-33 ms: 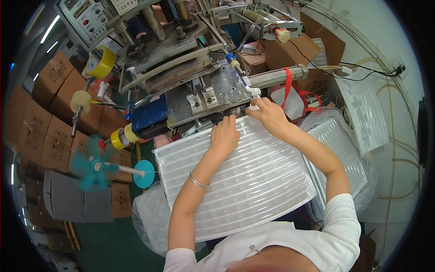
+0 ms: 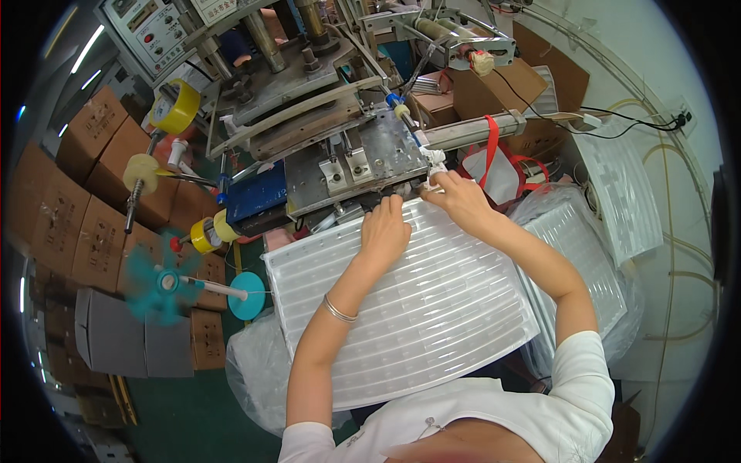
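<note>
White plastic tray (image 2: 401,309) lies across the lap, far edge at the grey machine plate (image 2: 351,166). Left hand (image 2: 386,230) presses flat, fingers open — right hand (image 2: 459,199) pinches the top corner. Feeding step, I think — next needs a straight push.

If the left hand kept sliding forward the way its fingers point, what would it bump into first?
Probably the machine's grey metal plate, just past the far edge of the white ribbed sheet under the left hand; depth is uncertain.

My workspace is bright and evenly lit, with ceiling strip lights (image 2: 86,48) glowing at the upper left. Shadows stay soft. The fisheye bends every straight edge toward a black rim. The teal fan (image 2: 158,284) smears with motion blur; the centre stays sharp.
</note>
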A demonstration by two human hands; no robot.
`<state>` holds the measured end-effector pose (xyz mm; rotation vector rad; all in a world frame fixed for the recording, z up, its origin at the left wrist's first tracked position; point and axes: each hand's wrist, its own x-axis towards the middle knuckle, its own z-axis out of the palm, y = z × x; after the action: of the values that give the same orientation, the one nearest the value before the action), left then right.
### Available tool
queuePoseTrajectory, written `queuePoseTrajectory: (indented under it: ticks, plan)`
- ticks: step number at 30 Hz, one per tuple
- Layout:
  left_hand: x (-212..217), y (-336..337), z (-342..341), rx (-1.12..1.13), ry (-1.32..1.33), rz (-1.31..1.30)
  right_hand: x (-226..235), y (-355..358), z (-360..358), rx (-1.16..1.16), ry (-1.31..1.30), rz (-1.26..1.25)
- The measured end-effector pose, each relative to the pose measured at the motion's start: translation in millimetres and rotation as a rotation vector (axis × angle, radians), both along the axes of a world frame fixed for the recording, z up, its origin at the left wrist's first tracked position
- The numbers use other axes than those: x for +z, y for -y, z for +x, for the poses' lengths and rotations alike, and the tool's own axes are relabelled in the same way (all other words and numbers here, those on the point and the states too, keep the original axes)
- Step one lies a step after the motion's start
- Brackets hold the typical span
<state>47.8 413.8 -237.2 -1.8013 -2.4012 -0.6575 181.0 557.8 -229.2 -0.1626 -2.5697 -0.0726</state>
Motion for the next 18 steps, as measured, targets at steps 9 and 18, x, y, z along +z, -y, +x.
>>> queuePoseTrajectory:
  ticks: [9,18]
  plan:
    - [-32,-57,7,-0.092,-0.203,0.127,0,-8,11,-0.104,-0.025,-0.374]
    - [-14,-5,3,-0.009,-0.129,0.036,31,-12,15,-0.113,-0.21,-1.05]
